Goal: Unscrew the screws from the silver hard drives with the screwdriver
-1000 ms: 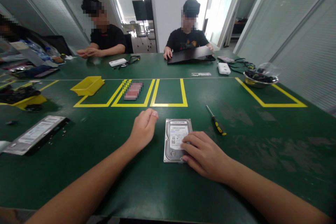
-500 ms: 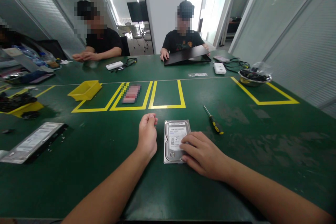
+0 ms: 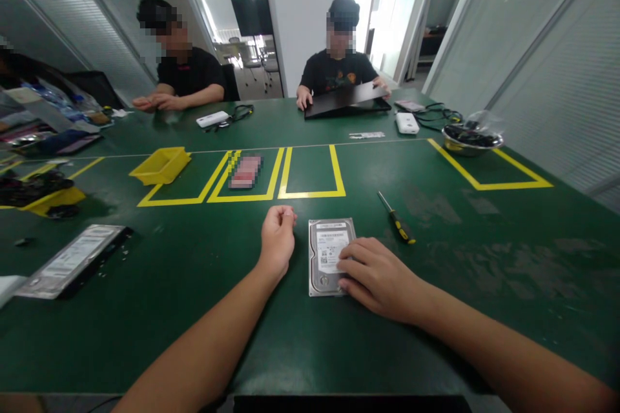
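A silver hard drive (image 3: 322, 261) with a white label lies flat on the green table in front of me. My right hand (image 3: 375, 277) holds its right side, fingers curled over the label's edge and the thumb near the lower corner. Just left of the drive, apart from it, my left hand (image 3: 278, 235) is closed with thumb and fingers pressed together; anything inside is hidden. A screwdriver (image 3: 400, 224) with a black and yellow handle lies beyond my right hand, its tip pointing away.
To the left lies another label-covered metal unit (image 3: 72, 258) beside small loose bits. Yellow-taped areas hold a yellow bin (image 3: 162, 166) and a blurred pinkish item (image 3: 246, 171). A metal bowl (image 3: 472, 142) of dark parts stands at right. Across the table, a person (image 3: 339, 71) handles a dark panel (image 3: 346, 100).
The view has shifted slightly, so the table items sit a little further right. Both hands keep nearly the same pose beside and on the hard drive.
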The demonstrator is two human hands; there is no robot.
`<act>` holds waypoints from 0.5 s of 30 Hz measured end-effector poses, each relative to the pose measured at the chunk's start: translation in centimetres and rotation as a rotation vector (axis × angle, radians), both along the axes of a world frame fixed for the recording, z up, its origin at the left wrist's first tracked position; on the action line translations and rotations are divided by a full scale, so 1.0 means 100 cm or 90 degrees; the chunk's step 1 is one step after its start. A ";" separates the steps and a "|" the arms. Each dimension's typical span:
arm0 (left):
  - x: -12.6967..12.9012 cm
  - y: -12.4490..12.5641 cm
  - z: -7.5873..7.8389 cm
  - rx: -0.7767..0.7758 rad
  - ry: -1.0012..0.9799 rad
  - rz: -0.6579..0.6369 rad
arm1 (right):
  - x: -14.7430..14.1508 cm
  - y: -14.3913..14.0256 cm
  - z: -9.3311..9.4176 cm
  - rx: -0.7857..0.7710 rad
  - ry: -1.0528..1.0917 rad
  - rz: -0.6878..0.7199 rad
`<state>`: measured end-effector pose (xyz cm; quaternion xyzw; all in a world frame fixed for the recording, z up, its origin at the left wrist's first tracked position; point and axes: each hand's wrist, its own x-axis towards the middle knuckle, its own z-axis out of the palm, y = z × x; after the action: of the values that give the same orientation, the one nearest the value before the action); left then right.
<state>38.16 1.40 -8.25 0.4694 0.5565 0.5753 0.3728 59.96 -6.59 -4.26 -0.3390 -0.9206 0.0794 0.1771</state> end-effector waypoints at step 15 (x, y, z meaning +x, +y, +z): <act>0.000 0.001 -0.004 0.019 0.032 -0.044 | -0.037 0.000 0.018 0.027 -0.074 -0.040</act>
<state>38.15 1.47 -8.61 0.5082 0.5406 0.5583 0.3712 56.30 -6.58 -2.45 -0.3677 -0.9197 0.0350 0.1331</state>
